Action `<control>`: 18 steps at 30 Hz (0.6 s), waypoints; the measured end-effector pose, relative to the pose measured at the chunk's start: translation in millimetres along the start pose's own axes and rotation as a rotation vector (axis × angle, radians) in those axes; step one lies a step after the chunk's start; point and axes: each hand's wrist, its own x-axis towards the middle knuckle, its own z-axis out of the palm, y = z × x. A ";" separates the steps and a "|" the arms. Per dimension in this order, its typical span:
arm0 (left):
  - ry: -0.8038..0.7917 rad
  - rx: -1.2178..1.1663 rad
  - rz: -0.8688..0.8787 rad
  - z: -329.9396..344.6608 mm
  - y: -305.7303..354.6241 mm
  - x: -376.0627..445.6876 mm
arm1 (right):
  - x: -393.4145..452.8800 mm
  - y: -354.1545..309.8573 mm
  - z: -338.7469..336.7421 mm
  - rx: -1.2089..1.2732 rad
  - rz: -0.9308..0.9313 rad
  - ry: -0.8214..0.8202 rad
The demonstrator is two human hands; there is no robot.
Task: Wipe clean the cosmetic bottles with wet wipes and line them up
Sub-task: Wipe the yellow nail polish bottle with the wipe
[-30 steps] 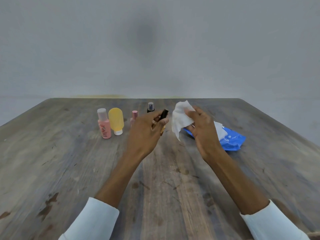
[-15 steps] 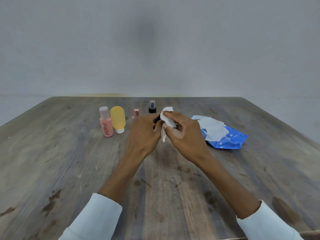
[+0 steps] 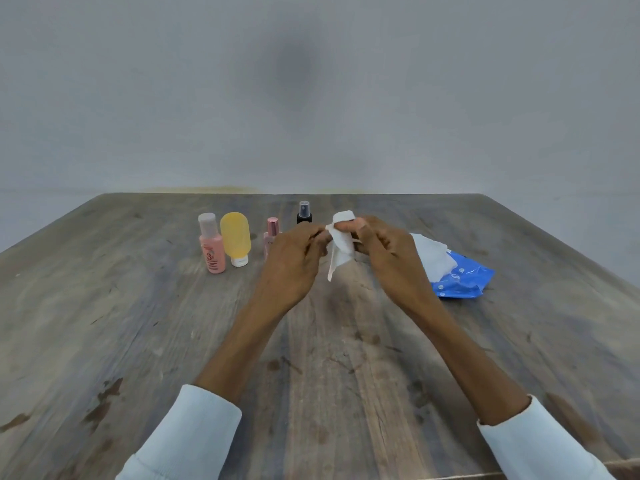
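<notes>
My right hand (image 3: 388,252) pinches a white wet wipe (image 3: 341,245), wrapped over something my left hand (image 3: 294,261) grips; what it is I cannot tell, it is hidden. Behind stand a pink bottle (image 3: 212,249), yellow bottle (image 3: 236,239), slim pink bottle (image 3: 271,235) and black spray bottle (image 3: 304,213). The blue wipes pack (image 3: 462,280) lies right.

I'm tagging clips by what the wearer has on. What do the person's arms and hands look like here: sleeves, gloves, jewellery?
Both hands are bare: no gloves, and no rings or watch that I can see on the left hand or the right hand. The forearms are uncovered too. Each arm wears a plain pale blue-white long sleeve pushed back toward the elbow, the left sleeve and the right sleeve, with no visible markings.
</notes>
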 end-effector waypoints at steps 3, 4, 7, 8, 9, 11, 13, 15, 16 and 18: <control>-0.017 -0.113 -0.026 -4.0 8.3 -4.0 | 4.3 8.0 -7.4 -0.078 -0.080 -0.044; -0.003 -0.179 -0.081 -4.3 12.7 -5.9 | 4.3 8.9 -7.9 -0.093 -0.096 -0.059; 0.047 -0.405 -0.295 -3.7 11.4 -4.4 | 2.0 5.3 -6.9 -0.145 -0.193 -0.095; 0.046 -0.460 -0.346 -4.4 9.0 -2.6 | 1.0 4.0 -5.5 -0.178 -0.235 -0.110; 0.032 -0.493 -0.382 -5.5 7.9 -1.7 | -0.7 3.3 -3.1 -0.219 -0.269 -0.136; 0.004 -0.527 -0.422 -5.8 10.1 -2.3 | -5.5 4.1 5.3 -0.316 -0.305 -0.206; 0.020 -0.529 -0.403 -3.7 14.1 -3.8 | -10.8 5.8 14.6 -0.395 -0.309 -0.234; 0.088 -0.472 -0.329 -1.1 15.4 -4.7 | -13.1 5.8 17.5 -0.405 -0.291 -0.208; 0.126 -0.411 -0.266 -0.4 13.9 -5.1 | -13.1 4.8 17.4 -0.397 -0.277 -0.197; 0.175 -0.255 -0.110 1.3 11.1 -5.8 | -12.3 1.2 16.8 -0.360 -0.235 -0.175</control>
